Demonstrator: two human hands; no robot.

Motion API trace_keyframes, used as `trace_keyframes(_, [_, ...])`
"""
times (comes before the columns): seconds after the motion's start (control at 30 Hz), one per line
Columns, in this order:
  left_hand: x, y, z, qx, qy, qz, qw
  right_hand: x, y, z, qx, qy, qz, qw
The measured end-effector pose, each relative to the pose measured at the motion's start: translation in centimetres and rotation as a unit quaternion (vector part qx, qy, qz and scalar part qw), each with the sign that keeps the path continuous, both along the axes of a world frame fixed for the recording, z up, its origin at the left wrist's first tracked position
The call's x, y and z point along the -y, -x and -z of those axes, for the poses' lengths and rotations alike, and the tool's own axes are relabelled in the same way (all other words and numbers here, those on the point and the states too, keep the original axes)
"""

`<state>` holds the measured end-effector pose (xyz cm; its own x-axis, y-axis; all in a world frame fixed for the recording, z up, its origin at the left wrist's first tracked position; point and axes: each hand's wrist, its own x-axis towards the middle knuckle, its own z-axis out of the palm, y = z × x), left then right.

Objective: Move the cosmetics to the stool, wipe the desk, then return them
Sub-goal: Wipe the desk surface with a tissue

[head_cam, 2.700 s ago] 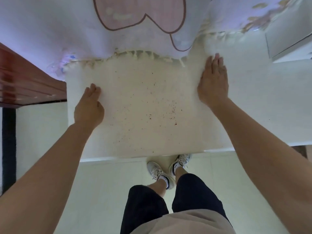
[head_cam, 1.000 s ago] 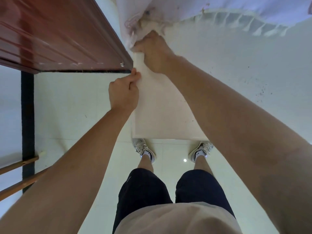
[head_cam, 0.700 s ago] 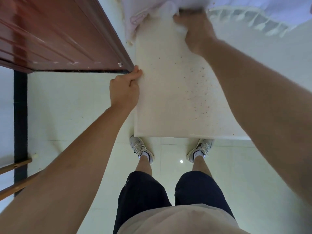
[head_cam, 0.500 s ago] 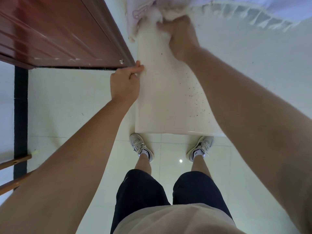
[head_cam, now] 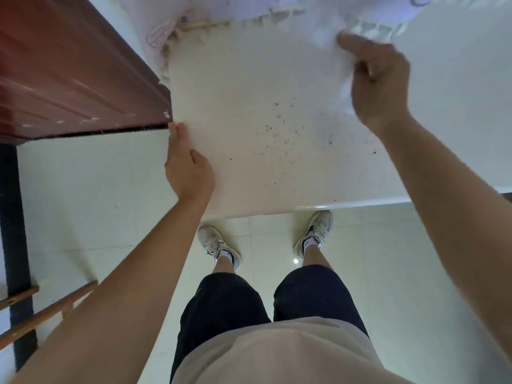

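The white desk fills the upper middle, with dark specks scattered on its top. My right hand is blurred over the desk's far right part, closed on a white tissue pressed to the surface. My left hand lies along the desk's left edge, fingers straight and thumb on top, holding nothing. A pale patterned cloth with a frayed fringe is pushed back along the desk's far side. No cosmetics and no stool are in view.
A reddish-brown wooden panel stands close against the desk's left side. Wooden bars and a black strip are at lower left. Pale floor tiles lie below, and my feet stand at the desk's front edge.
My right hand has swept with the tissue from the desk's far left corner to the far right. My left hand has uncurled and slid a little nearer along the left edge.
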<state>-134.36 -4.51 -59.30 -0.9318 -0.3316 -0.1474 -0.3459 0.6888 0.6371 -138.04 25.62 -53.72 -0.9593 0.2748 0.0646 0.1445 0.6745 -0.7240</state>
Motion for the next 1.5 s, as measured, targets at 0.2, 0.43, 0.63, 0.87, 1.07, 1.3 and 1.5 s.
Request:
trace_keyframes(0.2, [-0.1,-0.5,0.8,-0.024,0.014,0.031,0.999,-11.0,-3.8,2.5,0.153,0.008,0.289,0.945])
trace_keyframes(0.43, [-0.6,-1.0,1.0,-0.030,0.022,0.017,0.999,1.7,-0.8,5.8,0.102,-0.093,0.025,0.990])
trace_keyframes(0.63, [-0.6,-1.5,0.7,-0.057,0.014,0.043,0.997,12.5,-0.1,3.5,0.103,-0.092,-0.260,0.956])
trace_keyframes(0.87, [-0.8,-1.6,1.0,-0.031,0.077,0.096,0.992,0.1,-3.7,2.2,-0.052,-0.015,0.066,0.996])
trace_keyframes(1.07, [-0.8,-1.6,1.2,-0.040,0.084,0.112,0.989,-9.3,-10.3,4.3,0.166,-0.040,0.311,0.935])
trace_keyframes(1.3, [-0.7,-1.7,1.4,-0.066,0.076,0.112,0.989,7.4,-8.5,4.9,0.116,-0.109,-0.031,0.987])
trace_keyframes(1.5, [-0.6,-1.8,1.5,-0.071,0.073,0.096,0.990,10.6,-5.6,3.4,0.060,-0.009,-0.102,0.993])
